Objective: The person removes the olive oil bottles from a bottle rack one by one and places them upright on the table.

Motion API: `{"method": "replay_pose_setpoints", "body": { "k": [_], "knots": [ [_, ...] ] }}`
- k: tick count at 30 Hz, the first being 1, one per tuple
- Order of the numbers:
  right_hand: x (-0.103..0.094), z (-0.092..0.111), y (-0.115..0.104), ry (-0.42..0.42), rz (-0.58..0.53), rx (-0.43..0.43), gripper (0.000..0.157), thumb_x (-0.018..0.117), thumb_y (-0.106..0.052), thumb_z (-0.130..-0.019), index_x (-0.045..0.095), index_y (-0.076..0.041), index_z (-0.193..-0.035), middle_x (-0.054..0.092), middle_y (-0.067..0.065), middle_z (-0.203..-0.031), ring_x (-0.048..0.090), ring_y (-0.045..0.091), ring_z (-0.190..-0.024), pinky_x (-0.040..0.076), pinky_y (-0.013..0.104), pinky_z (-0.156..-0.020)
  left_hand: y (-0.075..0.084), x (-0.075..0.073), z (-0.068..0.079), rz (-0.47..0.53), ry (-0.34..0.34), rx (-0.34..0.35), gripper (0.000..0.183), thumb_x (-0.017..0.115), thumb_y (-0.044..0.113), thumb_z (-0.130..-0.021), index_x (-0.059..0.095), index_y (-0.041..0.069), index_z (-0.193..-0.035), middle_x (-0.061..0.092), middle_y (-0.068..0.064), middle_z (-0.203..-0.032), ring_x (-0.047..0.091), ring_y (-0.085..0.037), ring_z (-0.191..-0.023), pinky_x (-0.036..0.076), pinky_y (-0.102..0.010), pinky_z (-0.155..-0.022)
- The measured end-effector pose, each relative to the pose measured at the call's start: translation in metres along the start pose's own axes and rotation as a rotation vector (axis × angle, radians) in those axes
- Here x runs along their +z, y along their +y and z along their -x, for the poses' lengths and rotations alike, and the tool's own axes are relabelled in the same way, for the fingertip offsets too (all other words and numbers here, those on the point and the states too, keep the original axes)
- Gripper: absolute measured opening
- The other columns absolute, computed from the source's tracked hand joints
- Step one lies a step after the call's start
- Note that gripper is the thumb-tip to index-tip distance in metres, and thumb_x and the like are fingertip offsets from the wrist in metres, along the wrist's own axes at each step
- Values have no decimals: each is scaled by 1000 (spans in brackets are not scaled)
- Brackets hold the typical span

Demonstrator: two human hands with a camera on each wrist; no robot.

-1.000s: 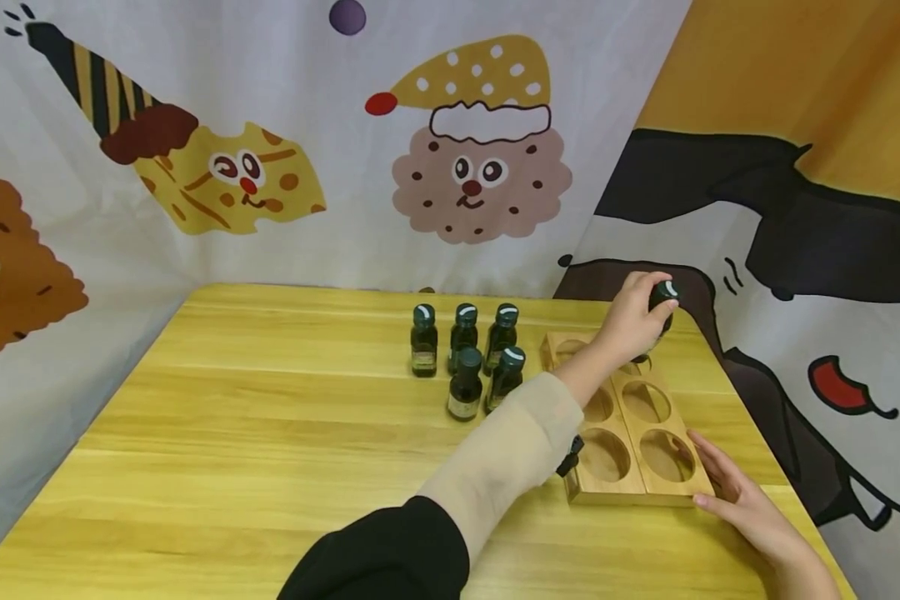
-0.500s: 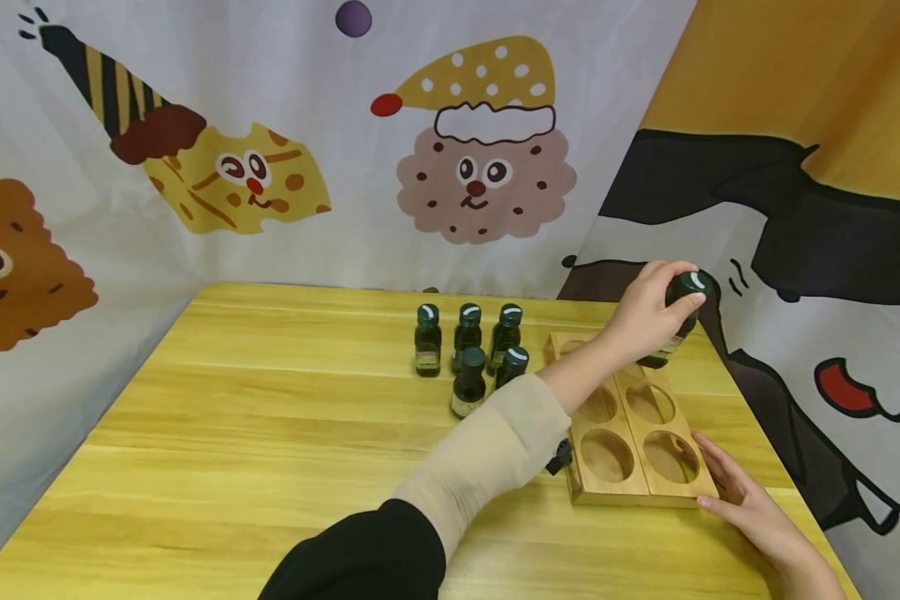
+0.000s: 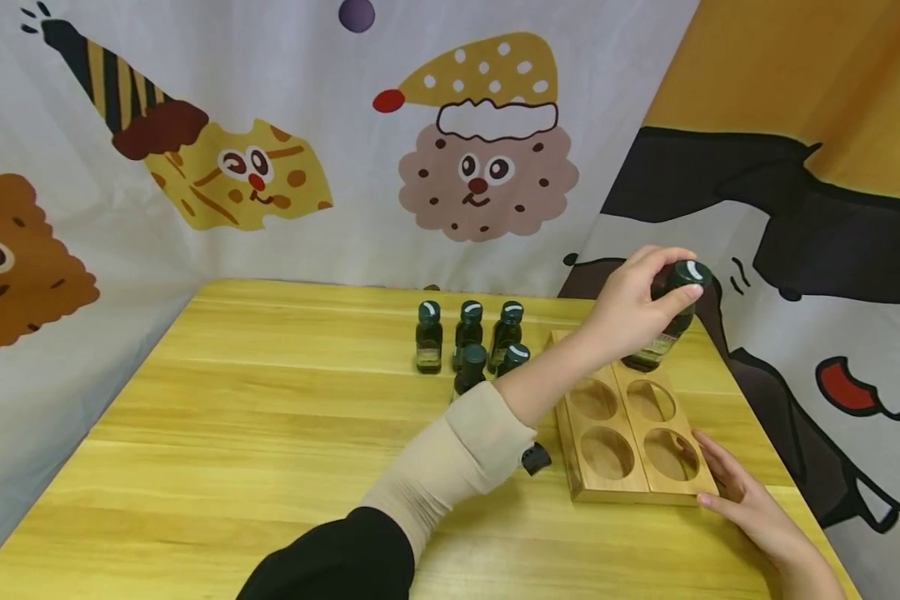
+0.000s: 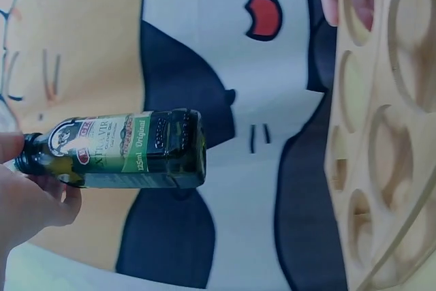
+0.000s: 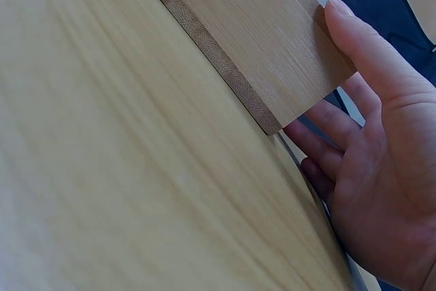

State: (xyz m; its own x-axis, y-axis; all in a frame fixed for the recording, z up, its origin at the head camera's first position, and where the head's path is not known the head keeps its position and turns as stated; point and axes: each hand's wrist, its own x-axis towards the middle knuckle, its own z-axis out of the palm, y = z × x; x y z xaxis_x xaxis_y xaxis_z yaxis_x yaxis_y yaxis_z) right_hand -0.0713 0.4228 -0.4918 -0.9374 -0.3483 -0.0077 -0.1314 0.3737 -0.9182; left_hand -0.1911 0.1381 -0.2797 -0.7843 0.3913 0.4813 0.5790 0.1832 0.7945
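My left hand pinches a small dark green olive oil bottle by its cap and neck. In the left wrist view the bottle shows a green and white label, with thumb and fingers around its top end. The head view has it tilted, its base over the far right part of a wooden rack with round holes. My right hand holds the rack's near right corner. From the right wrist, its thumb presses one face of the rack and its fingers reach behind the edge.
Several similar bottles stand in two rows left of the rack, partly behind the left sleeve. Table edges run close to the rack on the right. A printed cloth hangs behind the wooden table.
My left hand has lifted the bottle higher, moving it right and then turning it so its base swings left over the rack. The right hand stays at the rack's corner.
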Motion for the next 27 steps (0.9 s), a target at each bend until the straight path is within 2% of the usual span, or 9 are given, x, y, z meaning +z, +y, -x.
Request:
{"method": "replay_pose_setpoints", "body": {
  "k": [4, 12, 17, 21, 24, 27],
  "knots": [
    [-1, 2, 0, -2, -9, -8, 75, 50, 7, -95, 10, -14, -155, 20, -22, -149, 22, -18, -125, 25, 5, -92, 8, -13, 11, 52, -5, 9, 36, 65, 15, -93, 58, 7, -127, 53, 0, -118, 48, 0, -91, 41, -7, -76],
    [-2, 1, 0, -13, -22, -18, 75, 49, 10, -94, 10, -13, -155, 20, -21, -150, 22, -16, -128, 25, 6, -93, 13, -45, 36, 162, 8, 92, 32, 64, 6, -92, 58, 0, -122, 53, -9, -119, 52, -2, -95, 44, -12, -83],
    [-2, 1, -1, -10, -20, -14, 75, 48, 9, -95, 10, -13, -155, 20, -22, -150, 22, -17, -127, 26, 6, -91, 12, -67, 58, 204, 26, 54, 32, 65, 5, -91, 59, 2, -122, 54, -6, -119, 54, -6, -97, 46, -16, -86],
    [-1, 0, -1, -15, -23, -14, 75, 48, 9, -95, 9, -14, -155, 20, -22, -150, 21, -18, -127, 26, 6, -91, 8, -86, 77, 267, 67, -4, 31, 65, 4, -91, 59, 2, -122, 54, -5, -120, 57, -13, -98, 52, -23, -80],
    [0, -1, -1, -17, -29, -16, 75, 49, 9, -95, 9, -13, -155, 21, -23, -150, 21, -18, -127, 26, 6, -92, 1, -99, 91, 296, 108, -14, 30, 65, 1, -91, 59, 1, -121, 54, -7, -120, 58, -19, -96, 55, -28, -73],
    [1, -1, 0, -18, -35, -16, 75, 48, 10, -95, 9, -13, -155, 20, -22, -150, 21, -18, -127, 26, 6, -92, -6, -114, 103, 283, 141, 11, 31, 64, -1, -90, 58, -3, -120, 54, -11, -118, 58, -23, -95, 55, -33, -74]
  ]
}}
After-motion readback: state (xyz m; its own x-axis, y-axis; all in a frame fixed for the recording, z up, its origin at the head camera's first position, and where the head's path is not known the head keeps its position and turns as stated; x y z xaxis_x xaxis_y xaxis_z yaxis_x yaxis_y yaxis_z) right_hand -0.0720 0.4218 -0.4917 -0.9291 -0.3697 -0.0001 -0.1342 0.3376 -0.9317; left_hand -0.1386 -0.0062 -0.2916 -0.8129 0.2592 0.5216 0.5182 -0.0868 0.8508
